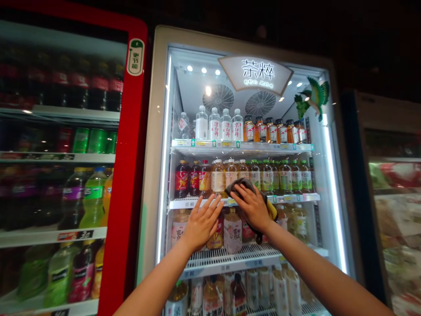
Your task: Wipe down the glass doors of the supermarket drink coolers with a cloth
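A lit drinks fridge [151, 131] with a glass door stands in front of me. My left hand [202, 224] is laid against the glass, its fingers stretched out and nothing in it. To the right, my right hand [251, 206] presses a dark grey cloth [245, 181] with a yellow edge onto the door, fingers spread over it. Part of the cloth hangs below the palm. Behind the glass, tea bottles [230, 175] line the middle shelf at the height of my right hand. Some bottles on the shelf below are hidden by my hands and cloth.
A red-framed drinks cooler [131, 153] stands close on the left, stocked with bottles and cans. On the right is another cabinet [378, 114] with blurred packs. A green bird decoration [317, 96] sits at the door's upper right, beside a lit sign [256, 74].
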Demonstrator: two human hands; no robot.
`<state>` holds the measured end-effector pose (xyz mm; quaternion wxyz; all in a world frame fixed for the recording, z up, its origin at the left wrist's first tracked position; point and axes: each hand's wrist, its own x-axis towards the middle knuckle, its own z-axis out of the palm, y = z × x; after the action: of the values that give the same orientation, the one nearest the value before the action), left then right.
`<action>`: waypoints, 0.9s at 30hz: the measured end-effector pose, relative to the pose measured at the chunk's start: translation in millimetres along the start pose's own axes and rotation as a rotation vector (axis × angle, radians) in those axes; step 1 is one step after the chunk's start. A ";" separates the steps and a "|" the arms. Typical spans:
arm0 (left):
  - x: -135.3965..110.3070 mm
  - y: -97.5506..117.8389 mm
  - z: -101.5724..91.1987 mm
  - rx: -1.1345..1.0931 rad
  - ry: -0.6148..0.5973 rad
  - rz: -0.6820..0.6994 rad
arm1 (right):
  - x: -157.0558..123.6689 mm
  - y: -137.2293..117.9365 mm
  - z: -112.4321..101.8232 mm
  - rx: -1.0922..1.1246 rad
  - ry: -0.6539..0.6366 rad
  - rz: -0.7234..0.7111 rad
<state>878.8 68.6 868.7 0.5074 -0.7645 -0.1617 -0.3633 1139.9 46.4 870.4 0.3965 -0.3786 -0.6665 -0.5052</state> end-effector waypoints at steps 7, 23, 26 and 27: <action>37.2 13.2 11.8 -0.001 0.011 0.002 | 28.7 36.6 -5.4 0.014 0.055 0.134; 70.3 36.4 34.0 0.019 -0.011 0.035 | -16.9 72.7 -13.2 -0.017 0.092 0.310; 71.6 42.5 36.0 0.014 -0.033 0.108 | -46.6 72.3 -10.7 -0.057 0.156 0.439; 71.8 43.4 36.5 0.013 -0.044 0.131 | -55.0 67.6 -9.8 -0.061 0.141 0.420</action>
<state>968.9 73.7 883.8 0.5311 -0.7781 -0.1248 -0.3113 1224.5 44.9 847.2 0.5271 -0.4847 -0.5278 -0.4569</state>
